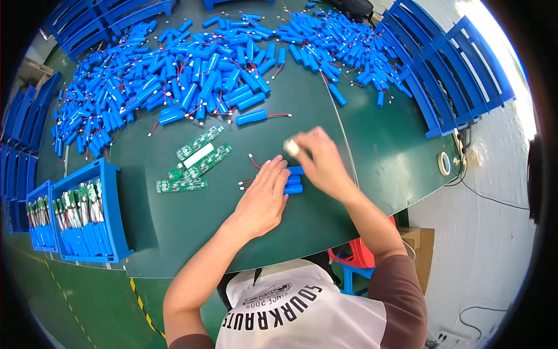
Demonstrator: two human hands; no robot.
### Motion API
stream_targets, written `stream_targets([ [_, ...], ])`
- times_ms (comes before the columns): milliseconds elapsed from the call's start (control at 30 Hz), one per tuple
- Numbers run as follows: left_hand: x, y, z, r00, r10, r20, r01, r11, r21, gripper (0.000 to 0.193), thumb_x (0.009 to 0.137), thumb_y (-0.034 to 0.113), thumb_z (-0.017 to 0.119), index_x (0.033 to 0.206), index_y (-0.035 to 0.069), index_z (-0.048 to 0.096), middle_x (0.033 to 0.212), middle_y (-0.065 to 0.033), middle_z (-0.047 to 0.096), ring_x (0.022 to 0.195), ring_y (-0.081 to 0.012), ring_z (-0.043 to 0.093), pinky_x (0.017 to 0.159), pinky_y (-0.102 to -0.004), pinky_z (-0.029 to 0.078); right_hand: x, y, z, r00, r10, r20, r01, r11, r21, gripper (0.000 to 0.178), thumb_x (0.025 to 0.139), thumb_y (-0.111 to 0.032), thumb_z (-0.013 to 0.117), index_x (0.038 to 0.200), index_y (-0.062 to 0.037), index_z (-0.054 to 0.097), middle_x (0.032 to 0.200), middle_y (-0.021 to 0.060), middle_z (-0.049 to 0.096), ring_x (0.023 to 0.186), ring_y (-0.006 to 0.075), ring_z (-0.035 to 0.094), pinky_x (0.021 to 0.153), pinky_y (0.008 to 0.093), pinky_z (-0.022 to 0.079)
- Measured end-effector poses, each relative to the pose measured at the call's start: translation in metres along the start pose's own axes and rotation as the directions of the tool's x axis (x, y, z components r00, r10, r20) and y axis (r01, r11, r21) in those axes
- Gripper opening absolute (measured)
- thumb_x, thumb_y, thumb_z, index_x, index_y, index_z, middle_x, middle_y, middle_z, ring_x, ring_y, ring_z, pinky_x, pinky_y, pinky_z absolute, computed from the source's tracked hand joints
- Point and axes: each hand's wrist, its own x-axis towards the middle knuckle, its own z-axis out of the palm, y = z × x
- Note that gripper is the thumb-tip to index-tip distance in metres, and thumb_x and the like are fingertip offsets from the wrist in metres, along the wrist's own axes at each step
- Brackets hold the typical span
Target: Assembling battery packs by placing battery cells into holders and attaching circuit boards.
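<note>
My left hand [261, 196] lies flat, fingers stretched forward, across a small row of blue cylindrical batteries [294, 189] on the green table. Their right ends stick out past my fingers, and thin red leads with white connectors [242, 185] come out on the left. Just right of and above that row, my right hand [318, 160] pinches a small whitish piece [291, 147], too blurred to name. To the left of my hands lie several green circuit boards [203, 138], one bearing a white strip [198, 156]. A single loose battery [251, 117] lies beyond them.
A large heap of blue batteries [197, 75] covers the far table [174, 232]. At the left edge, blue bins [115, 209] hold batteries with boards. Stacked blue trays [447, 72] stand at the far right, near a tape roll [444, 163]. A red stool [357, 256] is below the table edge.
</note>
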Motion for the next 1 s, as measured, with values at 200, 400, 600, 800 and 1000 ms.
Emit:
stream_targets([
  [200,0.000,0.007,-0.003,1.000,0.004,-0.005,-0.004,0.995,0.103,0.064,0.088,0.010,0.065,0.144,-0.007,0.038,0.134,-0.0255,0.046,0.133,-0.0425,0.043,0.114,-0.0499,0.036,0.079,-0.007,0.055,0.926,0.339,0.166,-0.329,0.941,-0.085,0.023,0.100,-0.027,0.056,0.118,-0.0129,0.062,0.088,0.0176,0.068,0.081,0.0408,0.065,0.071,0.0494,0.051],
  [400,-0.016,-0.002,-0.009,0.995,-0.095,0.008,0.095,0.984,-0.151,0.062,0.086,0.006,0.070,0.140,-0.006,0.042,0.134,-0.0259,0.043,0.133,-0.0443,0.042,0.110,-0.0504,0.041,0.021,-0.005,0.027,0.952,0.291,0.101,-0.280,0.954,-0.110,0.031,0.093,-0.018,0.064,0.122,-0.0102,0.056,0.094,0.0148,0.066,0.082,0.0382,0.065,0.071,0.0464,0.052],
  [600,-0.004,0.000,-0.011,0.995,0.010,-0.100,-0.007,1.000,0.024,0.059,0.083,0.004,0.072,0.134,-0.004,0.043,0.144,-0.0251,0.034,0.145,-0.0483,0.028,0.117,-0.0581,0.031,-0.012,0.001,0.014,0.993,-0.013,0.118,-0.038,0.907,0.419,0.016,0.093,-0.005,0.064,0.108,0.0000,0.066,0.102,0.0147,0.067,0.089,0.0285,0.065,0.083,0.0375,0.052],
  [800,-0.009,0.004,-0.018,0.965,-0.217,-0.148,0.253,0.921,0.296,0.101,0.081,0.038,0.076,0.154,-0.007,0.022,0.160,-0.0253,0.025,0.152,-0.0423,0.018,0.119,-0.0661,0.004,-0.028,-0.011,0.018,0.863,0.484,0.143,-0.384,0.446,0.809,0.051,0.109,-0.040,0.040,0.136,0.0011,0.051,0.137,0.0181,0.058,0.135,0.0269,0.050,0.117,0.0408,0.034],
  [1000,-0.009,0.007,-0.005,0.952,-0.286,-0.110,0.306,0.878,0.368,0.099,0.089,0.044,0.067,0.155,-0.010,0.016,0.160,-0.0246,0.028,0.154,-0.0369,0.017,0.118,-0.0679,0.001,-0.041,-0.045,0.042,0.898,0.423,0.124,-0.332,0.466,0.820,0.071,0.107,-0.057,0.024,0.149,-0.0006,0.034,0.157,0.0167,0.036,0.149,0.0284,0.029,0.123,0.0404,0.017],
])
